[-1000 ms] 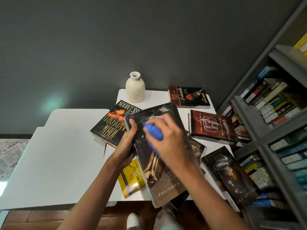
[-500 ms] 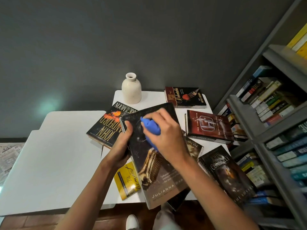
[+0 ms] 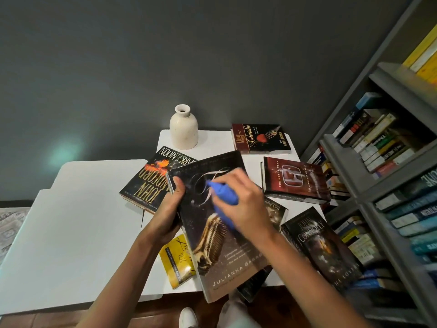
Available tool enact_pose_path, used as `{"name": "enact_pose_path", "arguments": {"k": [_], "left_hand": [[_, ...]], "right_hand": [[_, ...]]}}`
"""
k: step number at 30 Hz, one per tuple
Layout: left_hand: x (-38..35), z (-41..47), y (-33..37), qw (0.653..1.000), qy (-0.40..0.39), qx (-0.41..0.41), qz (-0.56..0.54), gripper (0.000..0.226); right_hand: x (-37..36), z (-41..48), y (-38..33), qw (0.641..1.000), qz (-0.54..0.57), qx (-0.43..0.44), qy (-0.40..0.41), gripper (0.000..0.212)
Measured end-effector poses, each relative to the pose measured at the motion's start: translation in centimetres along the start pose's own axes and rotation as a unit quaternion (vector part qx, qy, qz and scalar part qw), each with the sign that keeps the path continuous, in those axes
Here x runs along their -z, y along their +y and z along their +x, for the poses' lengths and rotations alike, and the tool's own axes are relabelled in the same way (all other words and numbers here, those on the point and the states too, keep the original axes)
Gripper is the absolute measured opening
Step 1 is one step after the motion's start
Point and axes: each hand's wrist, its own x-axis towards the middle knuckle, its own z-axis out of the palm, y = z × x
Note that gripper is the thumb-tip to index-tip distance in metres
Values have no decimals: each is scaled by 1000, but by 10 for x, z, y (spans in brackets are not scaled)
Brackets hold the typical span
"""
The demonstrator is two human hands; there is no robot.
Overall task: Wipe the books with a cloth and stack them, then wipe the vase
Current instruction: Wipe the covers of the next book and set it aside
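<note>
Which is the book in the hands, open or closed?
Closed. The book shows only its front cover; the left hand grips its left edge, and the right hand presses the blue cloth on it.

A home reading corner: packed grey bookshelf [image 3: 387, 147], white tables [image 3: 71, 233], patterned rug [image 3: 11, 223], wood floor.

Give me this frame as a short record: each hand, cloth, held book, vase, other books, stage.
left hand: grips dark book by its left edge
right hand: holds blue cloth against its cover
vase: upright at back of white table, untouched
other books: Sandford book, Delectable book, Honda book, Connolly book, yellow book lie spread, unstacked
stage: wiping books; vase not yet reached
</note>
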Motion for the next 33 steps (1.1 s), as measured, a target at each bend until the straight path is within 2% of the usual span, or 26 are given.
{"name": "enact_pose_path", "arguments": {"k": [3, 5, 7, 9, 11, 13, 15, 17, 19, 21, 22, 24, 25, 27, 30, 31, 33], "left_hand": [[0, -3, -1, 1000, 1, 6, 23, 99], [-4, -2, -1, 1000, -7, 7, 18, 98], [-6, 1, -2, 1000, 1, 5, 2, 93], [-5, 5, -1, 1000, 7, -2, 12, 85], [1, 5, 0, 1000, 14, -2, 19, 89], [5, 2, 0, 1000, 11, 4, 13, 99], [5, -1, -1, 1000, 5, 3, 8, 98], [0, -1, -1, 1000, -6, -4, -4, 88], [-3, 2, 1, 1000, -3, -15, -15, 73], [0, 5, 2, 999, 15, -18, -23, 66], [3, 6, 2, 999, 26, -18, -22, 71], [10, 7, 2, 999, 43, -22, -18, 95], [12, 6, 2, 999, 46, -22, -15, 103], [15, 5, -1, 999, 43, -20, -4, 105], [10, 2, -4, 1000, 21, -5, 6, 101], [7, 2, -4, 1000, 17, -1, 5, 101], [5, 5, -6, 1000, 22, 0, -4, 93]], "right_hand": [[15, 21, 25, 991, -13, -87, 97, 16], [10, 39, 17, 989, -24, -76, 122, 15], [-4, 40, -7, 996, -15, -21, 85, 18], [-15, 21, -22, 999, 1, 34, 3, 23], [-13, 2, -14, 998, 4, 42, -42, 26], [-3, 4, 8, 1000, -3, -21, 7, 22], [6, 20, 22, 994, -1, -74, 83, 15], [3, 38, 17, 991, -12, -63, 118, 14], [-10, 40, -4, 995, -9, -32, 91, 19], [-20, 18, -23, 999, 19, 16, 20, 24], [-24, 0, -26, 998, 34, 41, -22, 26], [-24, -34, -20, 992, 53, 64, -93, 31], [-21, -44, -12, 991, 48, 63, -107, 32], [-15, -38, 10, 998, 23, 31, -55, 29], [-7, 12, 30, 994, -16, -71, 81, 21], [-6, 29, 29, 991, -28, -81, 106, 19], [-14, 43, 13, 991, -42, -58, 109, 21]]}}
